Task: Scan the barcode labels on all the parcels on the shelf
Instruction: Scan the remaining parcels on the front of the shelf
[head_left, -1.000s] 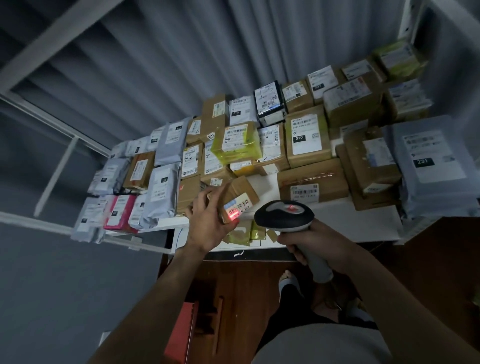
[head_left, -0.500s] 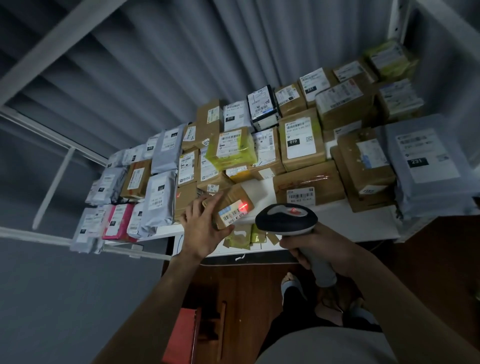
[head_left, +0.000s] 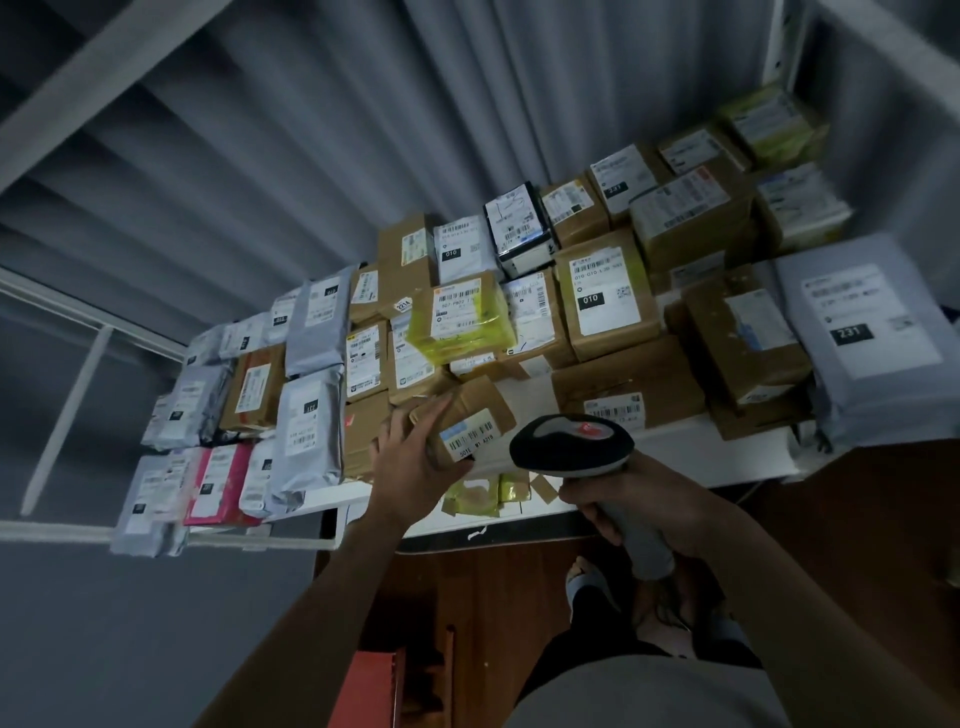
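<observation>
My left hand grips a small brown cardboard parcel at the shelf's front edge, tilted so that its white barcode label faces up. My right hand holds a black-and-grey barcode scanner by its handle, its head just right of that label. No red dot shows on the label. Behind lie many parcels: a yellow-wrapped one, a box marked 010, a grey bag marked 231.
The white shelf carries grey and pink mailer bags at the left and stacked boxes at the right. A grey corrugated wall stands behind. White frame bars run at the left. Wooden floor, my feet and a red object lie below.
The red scanner dot that lay on the small parcel's label is gone. My left hand has tipped the parcel slightly; the scanner stays close beside it.
</observation>
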